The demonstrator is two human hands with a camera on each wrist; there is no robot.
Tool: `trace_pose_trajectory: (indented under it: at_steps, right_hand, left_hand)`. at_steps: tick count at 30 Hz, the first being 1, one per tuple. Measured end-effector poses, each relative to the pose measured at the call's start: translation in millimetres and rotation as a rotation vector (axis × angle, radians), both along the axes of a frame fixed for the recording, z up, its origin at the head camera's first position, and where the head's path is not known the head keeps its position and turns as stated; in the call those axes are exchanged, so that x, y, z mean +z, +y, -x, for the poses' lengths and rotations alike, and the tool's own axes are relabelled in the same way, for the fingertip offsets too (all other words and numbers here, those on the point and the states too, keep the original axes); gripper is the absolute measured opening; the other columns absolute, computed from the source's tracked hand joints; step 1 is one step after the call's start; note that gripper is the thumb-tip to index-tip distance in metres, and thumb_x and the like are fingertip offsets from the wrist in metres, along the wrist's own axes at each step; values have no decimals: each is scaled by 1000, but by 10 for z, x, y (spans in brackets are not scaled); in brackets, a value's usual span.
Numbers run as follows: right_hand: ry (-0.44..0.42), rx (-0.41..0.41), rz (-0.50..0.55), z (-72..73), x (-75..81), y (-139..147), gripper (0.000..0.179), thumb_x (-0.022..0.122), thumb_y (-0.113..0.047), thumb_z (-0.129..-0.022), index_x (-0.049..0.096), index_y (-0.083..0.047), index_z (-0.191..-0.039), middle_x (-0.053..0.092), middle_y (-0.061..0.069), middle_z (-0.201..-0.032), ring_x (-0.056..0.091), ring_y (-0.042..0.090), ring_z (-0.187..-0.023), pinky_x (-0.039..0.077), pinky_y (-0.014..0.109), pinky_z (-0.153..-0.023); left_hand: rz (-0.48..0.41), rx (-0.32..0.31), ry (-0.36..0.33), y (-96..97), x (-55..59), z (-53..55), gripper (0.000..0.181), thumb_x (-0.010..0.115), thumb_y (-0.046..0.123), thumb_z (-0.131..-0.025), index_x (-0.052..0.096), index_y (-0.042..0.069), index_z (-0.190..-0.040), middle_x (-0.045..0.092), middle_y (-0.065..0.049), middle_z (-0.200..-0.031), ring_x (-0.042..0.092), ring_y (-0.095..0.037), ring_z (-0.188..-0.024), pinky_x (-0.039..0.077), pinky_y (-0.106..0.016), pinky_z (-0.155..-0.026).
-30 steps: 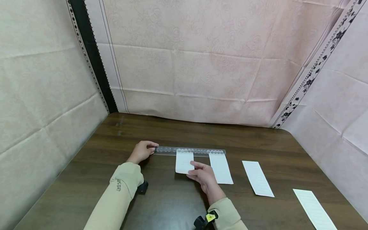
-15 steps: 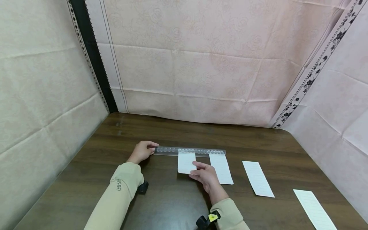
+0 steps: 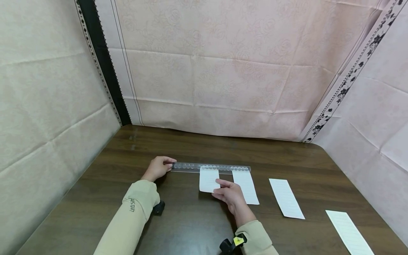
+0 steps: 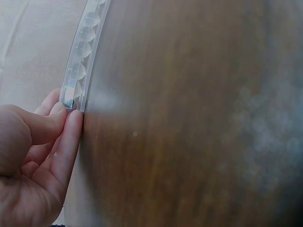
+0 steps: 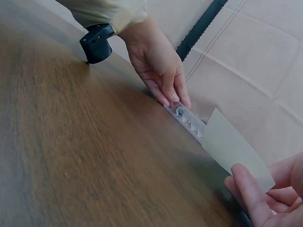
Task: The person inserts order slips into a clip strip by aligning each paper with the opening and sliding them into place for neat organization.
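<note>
A long clear plastic strip (image 3: 188, 166) with a row of round clear shapes lies across the table. My left hand (image 3: 157, 167) pinches its left end between thumb and fingers, as the left wrist view shows up close at the strip's end (image 4: 78, 75). My right hand (image 3: 231, 196) pinches the lower right corner of a white paper card (image 3: 208, 180), whose top edge meets the strip. In the right wrist view that card (image 5: 234, 146) stands tilted above the wood. A second white paper slip (image 3: 245, 187) has its top end at the strip's right part.
Two more lined white paper slips lie to the right, a nearer-to-centre slip (image 3: 286, 198) and a far-right slip (image 3: 349, 232) running off the frame's bottom. The brown wooden table (image 3: 178, 226) is bordered by pale cloth hangings (image 3: 204, 81) at its back and sides.
My right hand has slid a little to the right along the strip with the card. My left hand and the strip have hardly moved.
</note>
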State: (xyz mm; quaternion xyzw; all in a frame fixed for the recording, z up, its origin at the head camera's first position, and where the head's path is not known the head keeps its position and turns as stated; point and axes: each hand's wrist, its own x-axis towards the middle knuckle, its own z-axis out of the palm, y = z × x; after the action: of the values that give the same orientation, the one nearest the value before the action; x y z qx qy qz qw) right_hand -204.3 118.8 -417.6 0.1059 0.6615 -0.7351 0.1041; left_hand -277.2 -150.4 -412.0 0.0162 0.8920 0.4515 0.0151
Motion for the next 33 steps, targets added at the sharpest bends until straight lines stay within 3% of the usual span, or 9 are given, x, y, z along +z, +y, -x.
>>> trace_pose_trajectory:
  at_steps: [33]
  right_hand:
    - [-14, -19, -3, 12, 11, 220, 45, 58, 18, -80, 52, 12, -124, 43, 27, -126, 62, 18, -73, 53, 35, -75]
  left_hand:
    - [-9, 9, -1, 3, -7, 1, 22, 56, -1, -91, 69, 3, -108, 64, -13, -107, 61, -14, -82, 52, -28, -70]
